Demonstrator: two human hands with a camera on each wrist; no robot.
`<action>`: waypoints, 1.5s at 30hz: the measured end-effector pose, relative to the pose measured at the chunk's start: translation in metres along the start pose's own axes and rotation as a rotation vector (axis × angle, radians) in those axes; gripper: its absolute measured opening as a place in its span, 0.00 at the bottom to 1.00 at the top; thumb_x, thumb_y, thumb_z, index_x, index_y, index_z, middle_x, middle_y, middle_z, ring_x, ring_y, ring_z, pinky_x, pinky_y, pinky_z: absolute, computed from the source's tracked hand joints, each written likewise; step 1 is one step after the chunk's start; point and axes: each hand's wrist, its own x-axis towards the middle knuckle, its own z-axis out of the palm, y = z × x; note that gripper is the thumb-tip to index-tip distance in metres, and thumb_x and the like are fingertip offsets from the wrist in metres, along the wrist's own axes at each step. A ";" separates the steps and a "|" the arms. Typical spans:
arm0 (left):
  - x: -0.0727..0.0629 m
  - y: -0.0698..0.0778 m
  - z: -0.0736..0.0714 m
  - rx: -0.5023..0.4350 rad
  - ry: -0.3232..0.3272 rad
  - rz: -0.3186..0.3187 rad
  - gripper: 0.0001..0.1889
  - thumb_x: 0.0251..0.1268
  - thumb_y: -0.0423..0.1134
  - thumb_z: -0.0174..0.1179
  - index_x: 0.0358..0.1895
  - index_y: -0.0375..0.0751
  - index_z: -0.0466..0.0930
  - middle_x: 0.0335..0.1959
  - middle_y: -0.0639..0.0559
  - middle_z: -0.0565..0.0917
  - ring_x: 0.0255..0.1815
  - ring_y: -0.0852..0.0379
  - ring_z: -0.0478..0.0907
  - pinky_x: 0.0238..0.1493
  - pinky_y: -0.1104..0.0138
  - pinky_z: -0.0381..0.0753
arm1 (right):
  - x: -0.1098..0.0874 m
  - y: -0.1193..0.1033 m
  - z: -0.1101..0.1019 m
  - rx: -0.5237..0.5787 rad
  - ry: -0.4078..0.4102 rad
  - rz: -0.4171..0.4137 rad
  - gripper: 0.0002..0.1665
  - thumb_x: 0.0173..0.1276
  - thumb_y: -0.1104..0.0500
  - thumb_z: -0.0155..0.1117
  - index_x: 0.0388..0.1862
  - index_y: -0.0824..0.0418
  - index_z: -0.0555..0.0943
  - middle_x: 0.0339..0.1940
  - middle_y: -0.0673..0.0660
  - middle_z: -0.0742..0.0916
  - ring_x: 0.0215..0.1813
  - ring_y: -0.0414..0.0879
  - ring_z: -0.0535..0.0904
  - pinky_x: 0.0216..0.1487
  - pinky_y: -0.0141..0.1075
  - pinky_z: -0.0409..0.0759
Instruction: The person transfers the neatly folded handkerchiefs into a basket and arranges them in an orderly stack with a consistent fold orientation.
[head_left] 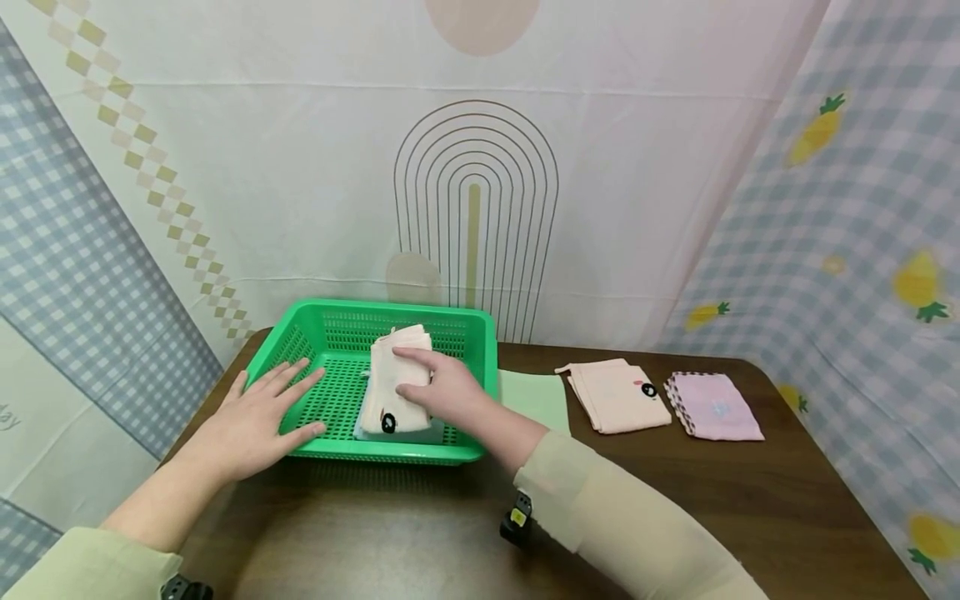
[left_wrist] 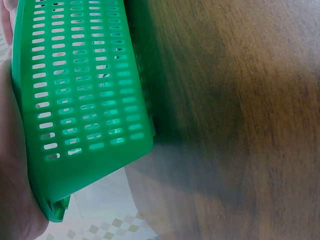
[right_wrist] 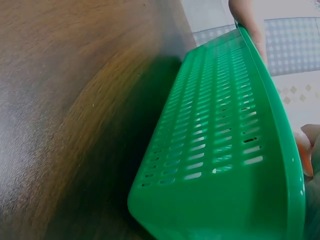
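A green plastic basket [head_left: 390, 451] with slotted walls stands on the table. My right hand [head_left: 446, 387] reaches over its right side and holds a folded cream cloth [head_left: 384, 379] with a dark round patch at the near end. Thumb and forefinger lie apart on the cloth's right part; the other fingers are hidden. Under it a light blue cloth [head_left: 426, 434] shows at the edges, on the basket floor. My left hand [head_left: 251, 421] rests at the basket's left front corner, fingers spread over the rim. In the left wrist view, the hand's edge lies along the basket wall [left_wrist: 90, 170].
On the brown table [head_left: 360, 533], right of the basket, lie a pale green cloth [head_left: 534, 404], a folded pink cloth [head_left: 618, 396] with a dark round patch, and a lilac cloth [head_left: 716, 407] with a checked edge. A patterned curtain [head_left: 315, 192] hangs behind the table.
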 end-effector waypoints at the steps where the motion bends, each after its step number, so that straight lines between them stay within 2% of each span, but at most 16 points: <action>1: 0.000 0.000 0.000 0.000 0.000 0.000 0.42 0.68 0.68 0.51 0.80 0.53 0.53 0.79 0.43 0.54 0.76 0.34 0.52 0.68 0.30 0.39 | 0.001 0.000 0.001 0.003 -0.001 0.004 0.33 0.65 0.54 0.72 0.68 0.38 0.76 0.63 0.56 0.81 0.45 0.41 0.80 0.38 0.32 0.81; 9: 0.003 0.000 0.000 0.013 -0.001 0.003 0.42 0.68 0.68 0.51 0.80 0.54 0.53 0.79 0.43 0.54 0.76 0.34 0.52 0.68 0.30 0.40 | 0.008 -0.004 0.007 0.028 -0.010 0.029 0.33 0.65 0.54 0.72 0.68 0.39 0.76 0.59 0.56 0.83 0.42 0.41 0.80 0.37 0.32 0.81; 21: -0.002 -0.001 -0.002 -0.003 0.010 -0.002 0.42 0.68 0.67 0.52 0.80 0.54 0.53 0.79 0.42 0.54 0.76 0.34 0.52 0.68 0.29 0.40 | 0.022 -0.009 0.016 0.052 -0.060 0.057 0.34 0.65 0.57 0.71 0.70 0.41 0.75 0.63 0.57 0.81 0.47 0.43 0.79 0.41 0.33 0.81; 27: -0.001 -0.001 -0.001 -0.004 0.009 0.001 0.42 0.68 0.67 0.52 0.80 0.54 0.53 0.79 0.42 0.54 0.76 0.33 0.52 0.68 0.30 0.39 | 0.025 -0.006 0.017 -0.021 -0.085 0.088 0.36 0.65 0.58 0.71 0.71 0.39 0.73 0.66 0.58 0.79 0.47 0.43 0.79 0.40 0.33 0.80; 35: 0.000 -0.001 0.000 0.001 0.011 0.002 0.42 0.68 0.67 0.53 0.80 0.54 0.53 0.79 0.42 0.54 0.76 0.33 0.53 0.68 0.30 0.39 | 0.028 0.000 0.018 -0.097 -0.123 0.116 0.38 0.65 0.60 0.70 0.73 0.41 0.71 0.66 0.59 0.79 0.37 0.44 0.80 0.31 0.33 0.80; 38: 0.000 -0.001 -0.001 0.001 0.009 0.003 0.42 0.68 0.67 0.53 0.80 0.54 0.53 0.79 0.42 0.54 0.76 0.33 0.52 0.68 0.29 0.40 | 0.028 0.002 0.018 -0.148 -0.137 0.121 0.38 0.66 0.60 0.69 0.74 0.42 0.70 0.68 0.59 0.77 0.44 0.45 0.79 0.33 0.33 0.80; 42: 0.000 0.000 -0.002 -0.004 0.003 0.004 0.42 0.68 0.67 0.53 0.80 0.54 0.52 0.79 0.42 0.54 0.76 0.33 0.52 0.68 0.30 0.39 | 0.026 0.003 0.018 -0.219 -0.152 0.136 0.39 0.67 0.62 0.67 0.75 0.47 0.69 0.71 0.58 0.75 0.57 0.47 0.77 0.41 0.35 0.80; 45: 0.000 0.000 -0.002 -0.007 0.002 0.006 0.42 0.68 0.67 0.52 0.80 0.54 0.52 0.79 0.42 0.54 0.76 0.33 0.52 0.68 0.30 0.39 | 0.025 0.004 0.018 -0.265 -0.160 0.154 0.39 0.67 0.64 0.66 0.76 0.50 0.68 0.72 0.57 0.74 0.61 0.47 0.75 0.44 0.35 0.80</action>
